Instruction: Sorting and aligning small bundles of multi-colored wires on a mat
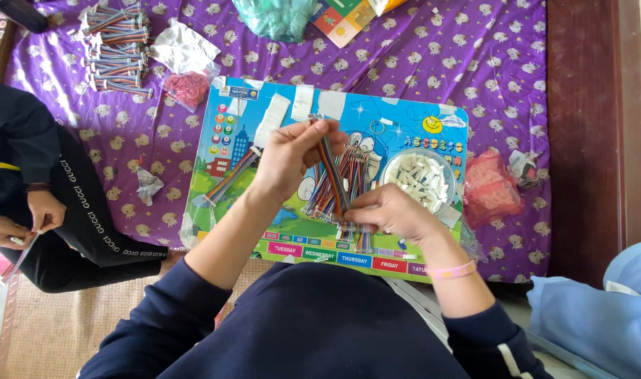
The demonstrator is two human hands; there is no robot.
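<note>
Both hands, left hand (287, 156) and right hand (385, 210), pinch one multicoloured ribbon cable (331, 168) above the colourful board (405, 123); loose cables (348, 179) remain unsorted there, while bundled cables (117, 49) lie finished on the purple sheet (475, 56).

A wire strip (332, 172) spans both hands' fingers (313, 133) — loose wires (348, 172) lie on the board (405, 123) beneath, a bowl (420, 179) just right.

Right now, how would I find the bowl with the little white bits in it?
Find the bright blue cartoon board lying on the purple bedsheet. On its right side, beyond the right hand, sits a round clear bowl. It alone holds small white pieces; the loose ribbon cables beside it are rainbow striped.
</note>
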